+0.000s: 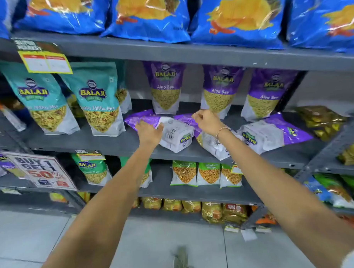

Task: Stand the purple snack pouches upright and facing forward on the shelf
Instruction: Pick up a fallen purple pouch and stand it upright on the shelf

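The left hand (149, 132) lies spread on a fallen purple pouch (172, 132) mid-shelf. At its three o'clock, the right hand (206, 120) is curled, seemingly pinching a second pouch's (212, 142) top edge. Light, crinkly, slippery film; grip the sealed top corners.
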Demonstrator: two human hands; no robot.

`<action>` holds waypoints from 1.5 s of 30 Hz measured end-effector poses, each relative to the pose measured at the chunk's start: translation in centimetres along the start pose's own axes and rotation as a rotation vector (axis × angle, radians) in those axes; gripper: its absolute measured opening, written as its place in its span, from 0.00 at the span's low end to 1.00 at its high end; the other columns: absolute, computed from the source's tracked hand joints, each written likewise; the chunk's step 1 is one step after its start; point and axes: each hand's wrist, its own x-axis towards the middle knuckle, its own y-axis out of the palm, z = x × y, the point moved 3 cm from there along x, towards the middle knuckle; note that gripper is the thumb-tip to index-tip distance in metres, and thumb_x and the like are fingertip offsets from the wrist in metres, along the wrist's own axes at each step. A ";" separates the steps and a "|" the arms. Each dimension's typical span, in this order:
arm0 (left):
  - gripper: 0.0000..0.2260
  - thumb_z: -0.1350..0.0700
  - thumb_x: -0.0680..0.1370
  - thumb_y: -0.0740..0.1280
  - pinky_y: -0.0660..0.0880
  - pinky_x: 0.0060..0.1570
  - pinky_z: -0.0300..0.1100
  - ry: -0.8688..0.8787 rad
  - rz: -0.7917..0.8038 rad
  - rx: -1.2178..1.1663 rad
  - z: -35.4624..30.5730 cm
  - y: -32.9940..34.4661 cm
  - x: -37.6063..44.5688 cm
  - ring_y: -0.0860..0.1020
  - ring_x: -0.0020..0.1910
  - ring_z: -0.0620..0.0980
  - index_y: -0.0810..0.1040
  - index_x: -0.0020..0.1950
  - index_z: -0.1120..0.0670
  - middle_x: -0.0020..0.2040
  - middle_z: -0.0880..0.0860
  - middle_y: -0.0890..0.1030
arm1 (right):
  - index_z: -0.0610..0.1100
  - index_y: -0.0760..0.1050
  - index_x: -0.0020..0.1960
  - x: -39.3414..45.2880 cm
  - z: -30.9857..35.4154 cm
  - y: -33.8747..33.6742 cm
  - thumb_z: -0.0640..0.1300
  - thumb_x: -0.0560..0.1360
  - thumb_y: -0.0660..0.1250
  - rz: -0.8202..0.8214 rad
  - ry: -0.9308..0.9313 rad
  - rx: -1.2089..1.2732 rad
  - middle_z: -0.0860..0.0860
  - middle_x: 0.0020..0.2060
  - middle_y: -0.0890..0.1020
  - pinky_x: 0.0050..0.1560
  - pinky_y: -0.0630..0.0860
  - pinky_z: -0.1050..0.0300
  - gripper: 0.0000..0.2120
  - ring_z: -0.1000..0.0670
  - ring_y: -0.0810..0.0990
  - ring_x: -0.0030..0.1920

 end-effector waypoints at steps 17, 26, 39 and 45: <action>0.14 0.58 0.76 0.68 0.77 0.49 0.50 -0.565 0.273 -0.702 4.9 3.9 5.5 0.78 0.51 0.56 0.73 0.58 0.62 0.52 0.60 0.78 | 0.36 0.75 0.43 11.7 -2.9 7.5 0.50 0.78 0.56 0.332 0.207 -0.289 0.34 0.48 0.79 0.44 0.67 0.56 0.18 0.38 0.78 0.51; 0.18 0.66 0.75 0.66 0.81 0.30 0.43 -0.439 0.236 -0.694 4.7 2.5 4.9 0.81 0.51 0.57 0.66 0.63 0.63 0.59 0.60 0.78 | 0.38 0.74 0.48 11.6 -3.0 7.1 0.50 0.78 0.54 0.313 0.261 -0.321 0.36 0.49 0.78 0.47 0.69 0.54 0.17 0.40 0.77 0.51; 0.13 0.69 0.74 0.66 0.76 0.51 0.52 0.038 0.155 -0.576 0.9 -4.7 9.7 0.76 0.50 0.52 0.68 0.53 0.55 0.49 0.52 0.79 | 0.41 0.69 0.61 11.3 -1.1 7.2 0.54 0.77 0.58 0.397 0.146 0.762 0.46 0.54 0.76 0.50 0.78 0.60 0.19 0.52 0.76 0.52; 0.12 0.65 0.73 0.62 0.75 0.55 0.54 0.175 0.022 -0.382 0.9 -3.4 15.8 0.77 0.49 0.54 0.72 0.56 0.57 0.51 0.59 0.80 | 0.47 0.74 0.50 12.3 1.2 9.1 0.37 0.71 0.71 -0.006 -0.005 0.694 0.47 0.48 0.82 0.52 0.78 0.61 0.11 0.58 0.82 0.45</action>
